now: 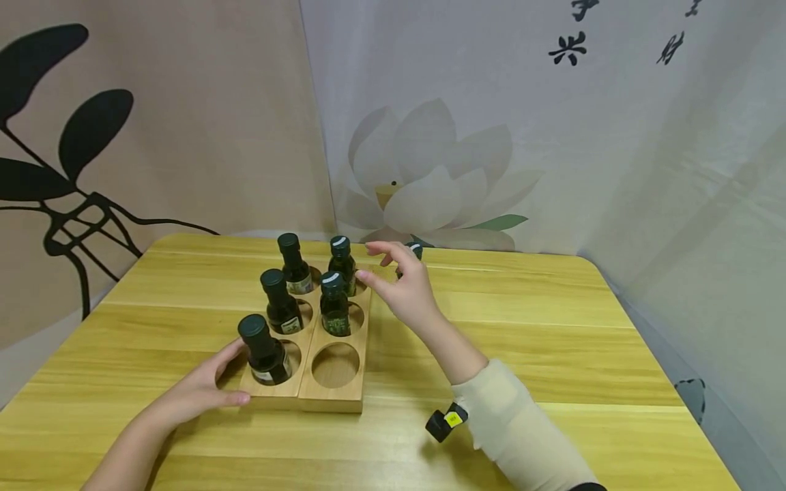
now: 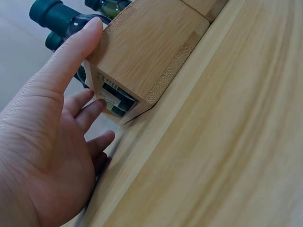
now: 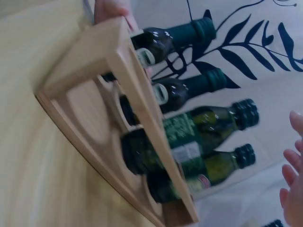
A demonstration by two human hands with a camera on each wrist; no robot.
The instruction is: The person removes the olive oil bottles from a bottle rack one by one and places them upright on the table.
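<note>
A wooden bottle rack (image 1: 331, 402) with two rows of round holes stands left of centre on the table. Three dark bottles (image 1: 265, 354) with tall green caps fill its left row. Two green glass bottles (image 1: 335, 314) stand in the right row, behind a bare front hole (image 1: 336, 365). My left hand (image 1: 199, 392) rests at the rack's near left corner, its thumb (image 2: 78, 52) straight along the edge and fingers loose beside it. Above the rack's far right end, my right hand (image 1: 405, 283) is spread, holding nothing. Another capped bottle (image 1: 415, 250) is mostly hidden behind it.
A small black device with a yellow label (image 1: 448, 421) hangs by the right sleeve (image 1: 522, 423). Behind the wooden table (image 1: 528, 327) hangs a printed cloth (image 1: 430, 54) with a lotus, dark leaves and characters.
</note>
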